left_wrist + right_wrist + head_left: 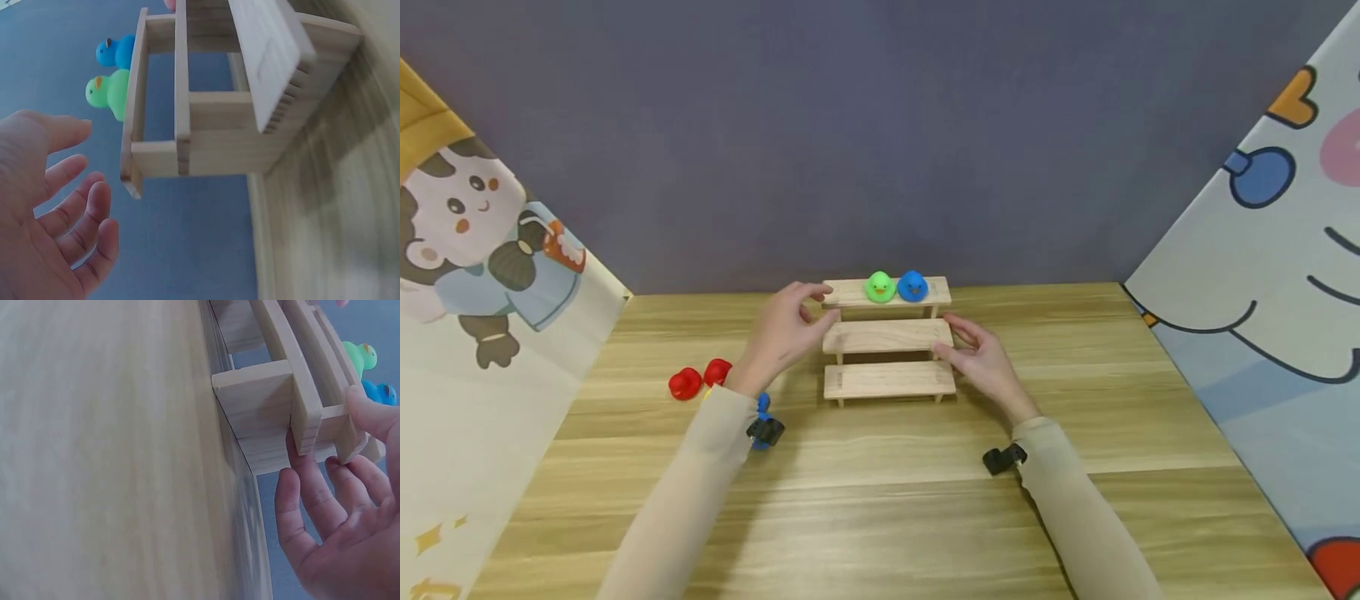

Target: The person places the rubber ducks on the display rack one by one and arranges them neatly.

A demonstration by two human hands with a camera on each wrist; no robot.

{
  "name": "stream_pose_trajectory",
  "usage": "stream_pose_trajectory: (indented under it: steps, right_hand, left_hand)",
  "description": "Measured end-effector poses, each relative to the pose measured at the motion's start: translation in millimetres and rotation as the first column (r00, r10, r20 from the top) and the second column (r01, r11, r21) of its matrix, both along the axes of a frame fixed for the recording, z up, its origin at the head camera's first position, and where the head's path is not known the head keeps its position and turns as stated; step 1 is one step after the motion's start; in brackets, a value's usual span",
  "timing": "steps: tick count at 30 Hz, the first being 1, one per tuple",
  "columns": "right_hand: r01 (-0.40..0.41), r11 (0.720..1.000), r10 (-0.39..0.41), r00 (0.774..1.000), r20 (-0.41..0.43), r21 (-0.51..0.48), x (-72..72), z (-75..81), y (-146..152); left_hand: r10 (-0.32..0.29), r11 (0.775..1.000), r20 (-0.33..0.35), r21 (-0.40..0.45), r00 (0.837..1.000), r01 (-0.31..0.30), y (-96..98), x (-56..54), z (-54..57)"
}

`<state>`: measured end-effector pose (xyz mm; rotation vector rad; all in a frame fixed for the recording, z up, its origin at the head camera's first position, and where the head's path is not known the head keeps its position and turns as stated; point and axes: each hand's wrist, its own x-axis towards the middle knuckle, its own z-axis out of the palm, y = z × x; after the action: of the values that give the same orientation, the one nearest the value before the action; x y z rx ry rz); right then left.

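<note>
A three-step wooden display stand (889,379) stands near the back of the table. On its top step a green rubber duck (880,287) and a blue rubber duck (913,287) sit side by side. My right hand (981,358) grips the stand's right end, thumb on the middle step and fingers curled at its edge, as the right wrist view shows. Beside the left end of the stand is my left hand (786,329). Its fingers (87,231) are relaxed and spread, with a gap between them and the wood in the left wrist view.
Two red rubber ducks (685,384) lie on the table to the left. A bit of something yellow and a blue object (763,403) show beside my left wrist, mostly hidden by it. A dark wall (880,150) rises behind the table, and printed panels flank both sides.
</note>
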<state>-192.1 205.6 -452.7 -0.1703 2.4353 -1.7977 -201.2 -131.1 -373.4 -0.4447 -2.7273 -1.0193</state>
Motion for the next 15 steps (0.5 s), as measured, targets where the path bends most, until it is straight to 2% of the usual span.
stream_pose_trajectory:
  steps: [8, 15]
  right_hand:
    - [0.009, 1.000, -0.009, 1.000, 0.002, 0.005, 1.5, 1.1, 1]
    - [0.005, 1.000, -0.005, 1.000, 0.002, 0.008, 1.4, 0.9, 3]
  left_hand:
    - [0.045, 0.999, -0.002, 0.014, 0.999, -0.045, -20.6, 17.4, -6.7]
    - [0.074, 0.997, -0.010, -0.013, 0.997, -0.074, -38.8, 36.0, -13.0]
